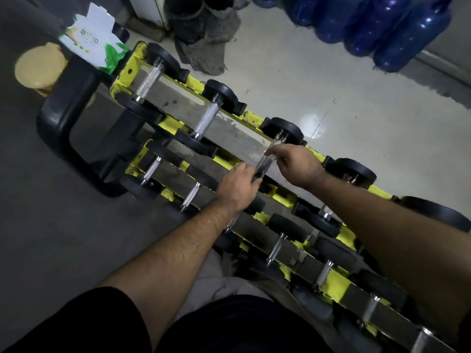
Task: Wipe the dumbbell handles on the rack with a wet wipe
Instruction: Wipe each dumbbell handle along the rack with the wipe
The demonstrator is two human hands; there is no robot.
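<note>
Head view: both hands on third upper-row dumbbell handle [266,159] of yellow rack [257,115]. Left hand [238,186] curled round near end, right hand [295,161] pinching midway. Wipe hidden; pack [95,44] at rack's end. Lower dumbbells partly hidden by arms.

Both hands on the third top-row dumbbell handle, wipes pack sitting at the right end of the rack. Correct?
Not quite. In the head view the wipes pack sits at the left end of the rack, not the right. Left hand and right hand are on the third top-row dumbbell handle.
</note>
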